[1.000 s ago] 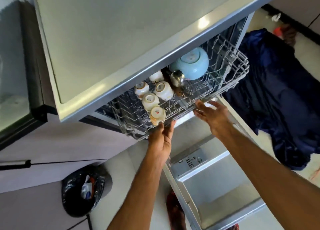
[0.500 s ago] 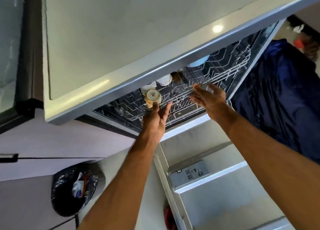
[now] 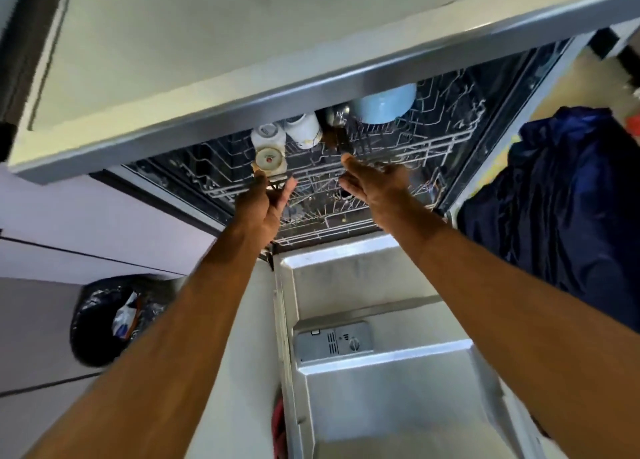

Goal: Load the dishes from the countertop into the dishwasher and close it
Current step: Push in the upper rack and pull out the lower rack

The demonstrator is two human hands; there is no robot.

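The dishwasher's upper wire rack sits almost fully inside the machine under the countertop. It carries small white cups, one cup with a red mark, a metal cup and a light blue bowl. My left hand is at the rack's front edge below the marked cup, fingers spread. My right hand lies flat against the rack's front rail, fingers extended. Neither hand holds anything. The dishwasher door lies open below my arms.
A black bin with a bag of rubbish stands on the floor at the left. A dark blue cloth lies at the right of the door. A lower rack shows beneath the upper one. Pale cabinet fronts run at the left.
The upper rack has slid from well out to almost fully inside the dishwasher, both hands following it inward. Most dishes are now partly hidden under the countertop edge.
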